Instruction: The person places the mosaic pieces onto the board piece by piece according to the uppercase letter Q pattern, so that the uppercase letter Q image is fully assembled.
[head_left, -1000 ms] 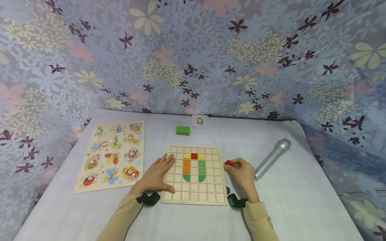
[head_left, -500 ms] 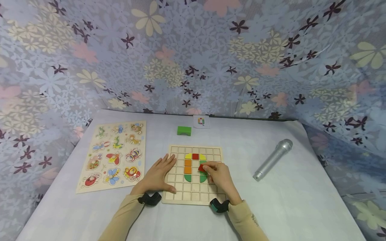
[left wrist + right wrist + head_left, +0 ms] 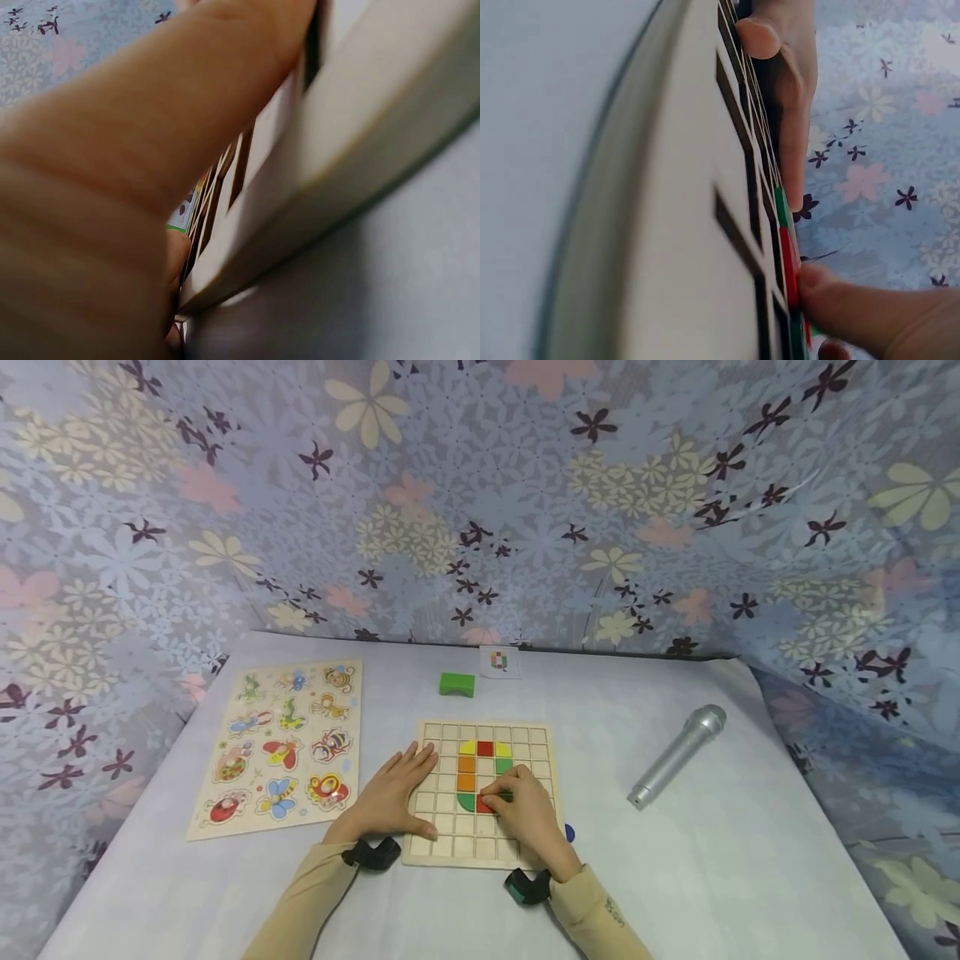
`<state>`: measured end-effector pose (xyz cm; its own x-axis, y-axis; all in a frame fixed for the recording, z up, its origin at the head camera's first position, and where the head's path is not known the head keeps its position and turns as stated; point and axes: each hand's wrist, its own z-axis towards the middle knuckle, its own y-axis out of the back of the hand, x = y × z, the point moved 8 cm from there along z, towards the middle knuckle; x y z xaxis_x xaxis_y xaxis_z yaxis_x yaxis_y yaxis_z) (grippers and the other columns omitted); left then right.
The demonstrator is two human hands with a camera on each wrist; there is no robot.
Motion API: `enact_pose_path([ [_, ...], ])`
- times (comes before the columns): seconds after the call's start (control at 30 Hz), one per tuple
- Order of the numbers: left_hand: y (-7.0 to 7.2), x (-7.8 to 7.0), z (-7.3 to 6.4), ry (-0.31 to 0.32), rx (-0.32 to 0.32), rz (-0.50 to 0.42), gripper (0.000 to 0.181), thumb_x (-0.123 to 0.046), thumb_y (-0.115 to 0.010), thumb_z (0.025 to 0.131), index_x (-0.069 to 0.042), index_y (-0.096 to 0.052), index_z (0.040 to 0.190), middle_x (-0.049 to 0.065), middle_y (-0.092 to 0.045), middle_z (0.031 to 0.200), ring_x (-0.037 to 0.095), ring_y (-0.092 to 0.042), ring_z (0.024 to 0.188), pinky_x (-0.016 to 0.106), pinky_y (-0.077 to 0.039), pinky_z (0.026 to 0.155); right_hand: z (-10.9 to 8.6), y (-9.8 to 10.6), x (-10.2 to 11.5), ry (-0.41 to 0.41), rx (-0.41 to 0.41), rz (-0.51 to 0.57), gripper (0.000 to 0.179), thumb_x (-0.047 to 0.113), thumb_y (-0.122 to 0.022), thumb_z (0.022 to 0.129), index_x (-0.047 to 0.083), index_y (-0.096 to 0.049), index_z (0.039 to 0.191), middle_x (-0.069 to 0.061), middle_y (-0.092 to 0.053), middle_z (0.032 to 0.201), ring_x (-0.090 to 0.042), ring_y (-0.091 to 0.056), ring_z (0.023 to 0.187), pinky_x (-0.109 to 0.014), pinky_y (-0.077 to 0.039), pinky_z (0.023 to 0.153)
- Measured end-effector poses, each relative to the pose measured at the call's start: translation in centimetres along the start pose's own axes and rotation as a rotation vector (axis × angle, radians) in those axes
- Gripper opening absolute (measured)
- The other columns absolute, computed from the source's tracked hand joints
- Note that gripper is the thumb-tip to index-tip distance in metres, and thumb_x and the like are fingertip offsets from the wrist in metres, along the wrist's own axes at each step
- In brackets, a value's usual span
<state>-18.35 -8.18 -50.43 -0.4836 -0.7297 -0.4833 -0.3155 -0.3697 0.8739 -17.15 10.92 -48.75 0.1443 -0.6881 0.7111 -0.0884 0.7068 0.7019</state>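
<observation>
A wooden grid board (image 3: 483, 849) lies flat, with coloured tiles forming a closed ring. My left hand (image 3: 392, 799) rests spread on its left edge, fingers on the surface and thumb at the lower left cells. At the ring's bottom, my right hand (image 3: 531, 814) has thumb and fingertips on a red square tile (image 3: 482, 803). In the right wrist view the thumb touches the red tile (image 3: 788, 262), which lies level beside a green tile (image 3: 781, 204). Orange tiles (image 3: 467, 782) form the left side, a red tile (image 3: 486, 748) the top. The right hand hides the lower right green corner.
A blue piece (image 3: 570, 832) lies by the board's right edge. Behind the board are a green arched block (image 3: 457, 686) and a pattern card (image 3: 500, 662). An insect puzzle board (image 3: 201, 825) lies left, a silver microphone (image 3: 677, 758) right.
My right hand has carried the red square tile from the board's right side leftward over the grid and down to the ring's bottom gap. The left hand has stayed in place.
</observation>
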Motion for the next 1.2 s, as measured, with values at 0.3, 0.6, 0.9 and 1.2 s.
enact_pose_path([
  [0.3, -0.1, 0.1, 0.0, 0.007, 0.009, -0.025, 0.121, -0.059, -0.082, 0.061, -0.004, -0.025, 0.153, 0.013, -0.018, 0.162, 0.035, -0.009, 0.151, 0.052, -0.011, 0.123, -1.1, 3.5, -3.6, -0.154, 0.037, 0.342, 0.029, 0.013, -0.073, 0.086, 0.011, -0.069, 0.114, -0.009, -0.073, 0.099, -0.002, -0.05, 0.06, -0.016, -0.041, 0.056],
  [0.6, 0.1, -0.3, 0.1, -0.015, 0.007, -0.029, 0.12, -0.058, -0.082, 0.062, -0.002, -0.026, 0.152, 0.015, -0.019, 0.161, 0.038, -0.011, 0.15, 0.054, -0.013, 0.122, -6.2, 7.2, -8.7, -0.355, -0.021, 0.308, 0.041, 0.007, -0.073, 0.084, 0.01, -0.062, 0.123, -0.01, -0.07, 0.12, -0.004, -0.035, 0.048, -0.018, -0.032, 0.045],
  [0.9, 0.2, -0.2, 0.1, -0.022, 0.002, -0.009, 0.121, -0.06, -0.081, 0.062, -0.001, -0.025, 0.152, 0.015, -0.019, 0.161, 0.039, -0.011, 0.15, 0.055, -0.014, 0.121, -7.1, 7.2, -8.2, -0.287, -0.037, 0.146, 0.038, -0.001, -0.078, 0.074, 0.012, -0.069, 0.109, -0.009, -0.074, 0.109, -0.004, -0.037, 0.046, -0.018, -0.033, 0.043],
  [1.2, 0.1, -0.2, 0.0, -0.015, -0.008, -0.01, 0.121, -0.06, -0.081, 0.061, -0.003, -0.026, 0.152, 0.014, -0.019, 0.162, 0.037, -0.011, 0.15, 0.054, -0.015, 0.122, -7.1, 7.5, -7.7, -0.23, -0.089, 0.076, 0.036, -0.001, -0.08, 0.071, 0.012, -0.069, 0.102, -0.006, -0.076, 0.099, -0.003, -0.039, 0.047, -0.018, -0.033, 0.042],
])
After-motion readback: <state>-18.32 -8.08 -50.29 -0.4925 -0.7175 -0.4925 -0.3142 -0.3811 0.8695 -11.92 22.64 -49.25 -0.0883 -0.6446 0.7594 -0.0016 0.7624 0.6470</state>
